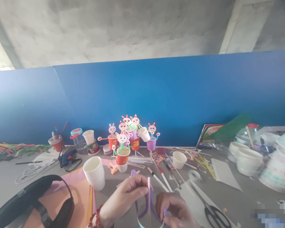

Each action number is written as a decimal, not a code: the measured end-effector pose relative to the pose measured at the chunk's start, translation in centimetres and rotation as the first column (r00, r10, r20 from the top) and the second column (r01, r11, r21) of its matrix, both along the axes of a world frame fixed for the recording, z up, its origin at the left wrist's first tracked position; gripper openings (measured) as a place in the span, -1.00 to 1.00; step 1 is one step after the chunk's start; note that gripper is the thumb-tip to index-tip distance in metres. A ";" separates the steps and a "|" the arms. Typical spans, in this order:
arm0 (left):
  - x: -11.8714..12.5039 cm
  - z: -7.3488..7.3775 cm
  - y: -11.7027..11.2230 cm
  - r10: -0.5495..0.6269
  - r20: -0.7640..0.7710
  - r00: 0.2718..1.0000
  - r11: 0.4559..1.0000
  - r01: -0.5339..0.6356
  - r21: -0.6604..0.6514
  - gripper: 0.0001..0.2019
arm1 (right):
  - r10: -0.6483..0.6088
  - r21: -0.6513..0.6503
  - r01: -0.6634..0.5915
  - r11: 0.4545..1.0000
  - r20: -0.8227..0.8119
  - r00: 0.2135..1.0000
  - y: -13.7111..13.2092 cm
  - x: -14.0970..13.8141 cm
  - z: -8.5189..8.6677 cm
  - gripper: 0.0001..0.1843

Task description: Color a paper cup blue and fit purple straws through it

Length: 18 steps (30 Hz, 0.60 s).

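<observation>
Near the bottom centre, my left hand (130, 190), with a red bead bracelet at its wrist, is closed at the fingertips around a purple pipe cleaner beside a pale straw (149, 196). The straw stands upright over a paper cup (140, 224), cut off by the lower frame edge. My right hand (174, 209) pinches a purple pipe cleaner (165, 212) at the cup's right rim. Purple loops hang between both hands, and their lower parts are partly hidden. Ahead stand several paper cups with rabbit-face figures (123, 137) on them.
Stacked white cups (94, 173) stand left of my hands, beside orange paper (79, 190) and a black headband-like object (33, 199). Scissors (210, 209) and markers (159, 180) lie to the right. A glue gun (67, 158) is at the left; a blue panel (142, 95) stands behind.
</observation>
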<state>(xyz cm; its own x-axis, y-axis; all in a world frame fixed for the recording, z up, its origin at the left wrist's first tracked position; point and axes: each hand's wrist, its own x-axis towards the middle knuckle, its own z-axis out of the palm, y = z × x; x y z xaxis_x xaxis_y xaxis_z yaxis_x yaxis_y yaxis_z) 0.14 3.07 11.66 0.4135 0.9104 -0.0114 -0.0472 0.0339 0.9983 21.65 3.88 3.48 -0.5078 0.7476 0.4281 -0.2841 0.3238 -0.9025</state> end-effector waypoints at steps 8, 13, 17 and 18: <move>0.4 0.3 -0.3 0.023 -0.093 0.995 0.996 -0.015 0.091 -0.88 | 0.005 -0.029 -0.005 1.000 0.005 1.000 -0.3 0.1 -0.3 -0.62; 0.7 0.4 -0.4 0.034 0.003 0.999 0.999 -0.034 -0.002 -0.86 | 0.008 -0.007 -0.009 1.000 -0.012 1.000 -0.1 0.0 -0.3 -0.63; 0.2 0.4 -0.4 0.039 0.005 0.999 0.999 -0.039 -0.033 -0.73 | 0.005 -0.022 -0.005 1.000 -0.026 1.000 -0.1 -0.1 0.1 -0.62; 0.1 0.5 -0.4 0.038 0.000 0.999 0.999 -0.038 -0.035 -0.73 | 0.005 -0.024 -0.006 1.000 -0.031 1.000 -0.1 -0.2 0.2 -0.62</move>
<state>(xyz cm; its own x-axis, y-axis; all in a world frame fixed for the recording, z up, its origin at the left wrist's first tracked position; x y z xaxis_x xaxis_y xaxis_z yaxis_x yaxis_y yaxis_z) 0.25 2.66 12.12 0.3782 0.9247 -0.0429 -0.0498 0.0666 0.9965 21.44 3.78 3.70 -0.4986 0.7554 0.4251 -0.3134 0.3001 -0.9009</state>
